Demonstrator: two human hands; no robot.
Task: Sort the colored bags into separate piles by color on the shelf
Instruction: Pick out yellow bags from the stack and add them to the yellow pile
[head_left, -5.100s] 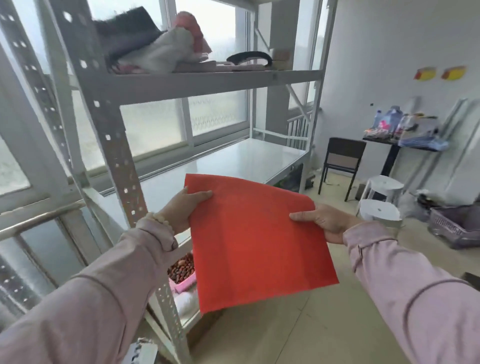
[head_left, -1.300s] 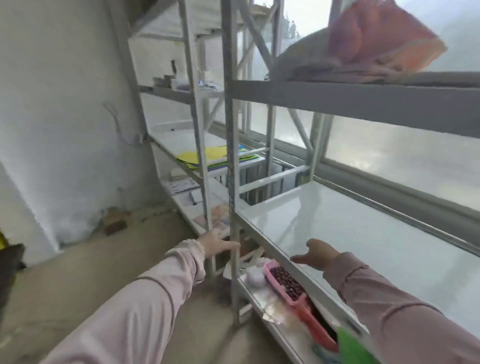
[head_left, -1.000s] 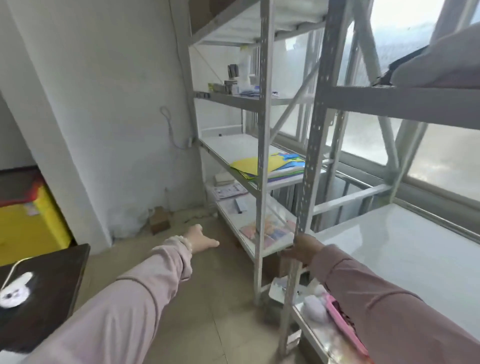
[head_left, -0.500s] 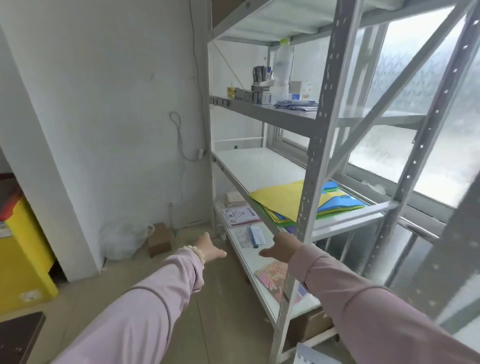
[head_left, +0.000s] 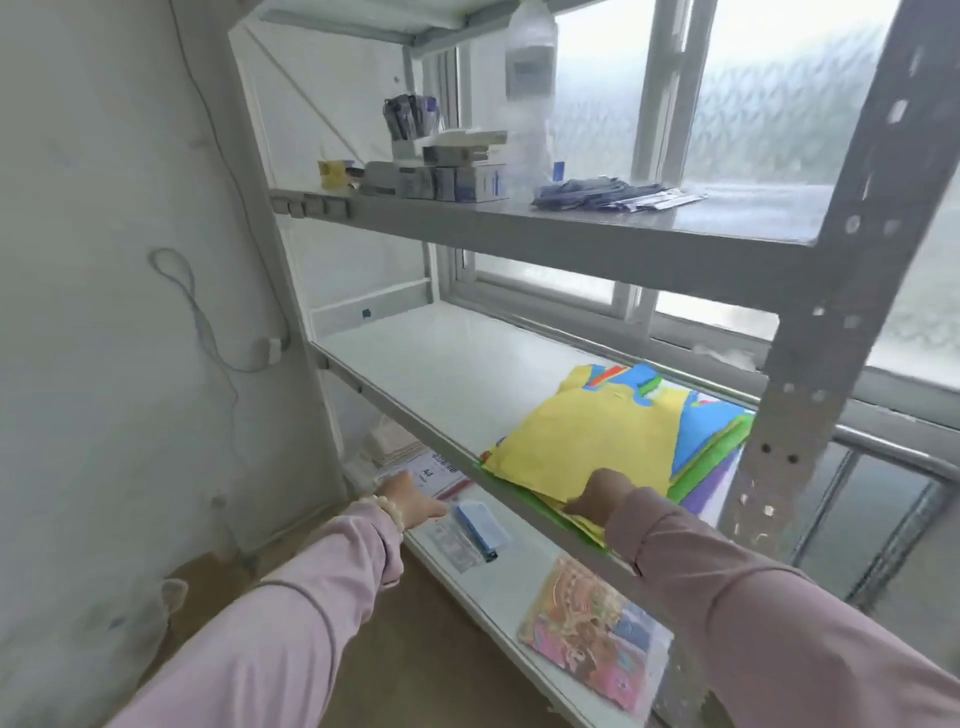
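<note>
step: we fetch from mixed stack (head_left: 711, 423), centre right | right hand (head_left: 598, 496) at yellow bag (head_left: 571, 431) edge, grip: cannot tell | left hand (head_left: 411, 502) spread, empty | next: peel one bag

Shelf (head_left: 441, 364) is looking like painted metal w/ glossy white top. Bags (head_left: 571, 441) are looking matt, cloth-like.

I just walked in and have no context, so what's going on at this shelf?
A person is working at a metal rack. Their right-hand grip is on the front edge of a mixed stack of colored bags, yellow on top, on the middle shelf; whether it holds one is unclear. The left-hand grip reaches out near the lower shelf, holding nothing. No separate color piles show here.
</note>
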